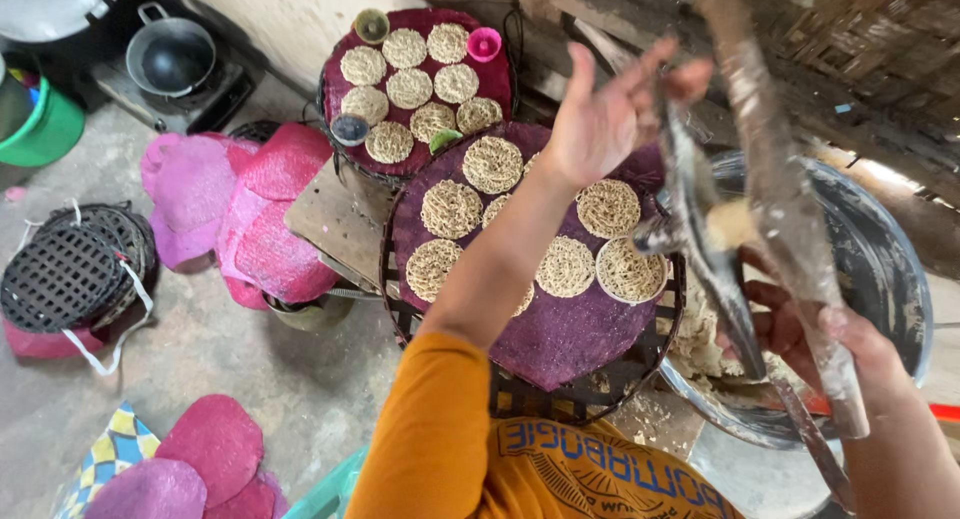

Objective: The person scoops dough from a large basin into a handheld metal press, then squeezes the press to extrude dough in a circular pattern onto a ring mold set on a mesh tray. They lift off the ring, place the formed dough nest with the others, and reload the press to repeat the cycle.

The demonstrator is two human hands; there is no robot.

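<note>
Dough-caked metal press handles (760, 169) rise steeply, their long axis running from lower right to the top. I see my left hand (600, 119), fingers (665, 59) loosely spread, touching the upper end; my right hand (800, 329) grips lower down, over the round metal basin (890, 269), beside the purple mat (570, 329) of noodle rounds (450, 209).

A bare grey concrete floor (250, 379) spreads below a pale plastered wall (290, 14) at the top edge. Dark woven bamboo walling (850, 39) fills the upper right corner, daylight glinting beneath it.
</note>
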